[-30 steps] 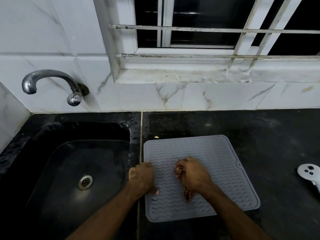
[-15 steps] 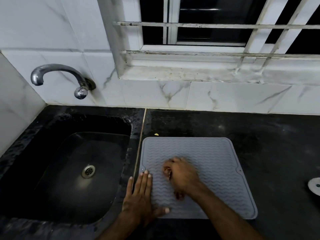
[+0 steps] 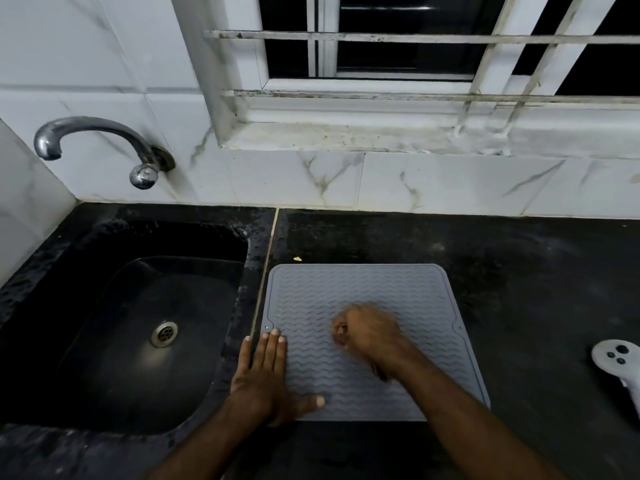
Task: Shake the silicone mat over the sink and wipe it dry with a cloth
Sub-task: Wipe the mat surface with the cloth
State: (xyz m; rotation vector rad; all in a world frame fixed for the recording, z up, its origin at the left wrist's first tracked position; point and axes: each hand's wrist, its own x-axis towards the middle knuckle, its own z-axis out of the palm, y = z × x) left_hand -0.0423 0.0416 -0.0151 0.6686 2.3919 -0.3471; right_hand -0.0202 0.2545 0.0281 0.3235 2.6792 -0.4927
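A grey silicone mat (image 3: 367, 289) with a wavy ribbed top lies flat on the black counter, just right of the sink (image 3: 145, 327). My left hand (image 3: 266, 379) presses flat on the mat's near left corner, fingers straight and together, thumb out to the right. My right hand (image 3: 370, 334) is a blurred fist on the middle of the mat, closed around a small dark reddish cloth (image 3: 379, 370). Only a scrap of cloth shows under the wrist and between the fingers.
A chrome tap (image 3: 97, 140) juts from the tiled wall above the black sink with its metal drain (image 3: 164, 333). A white controller (image 3: 618, 362) lies on the counter (image 3: 519, 289) at the far right. A barred window sits above the sill.
My left hand went from a fist at the mat's left edge to a flat palm holding the corner down. My right fist with the cloth has been sliding across the middle of the mat.
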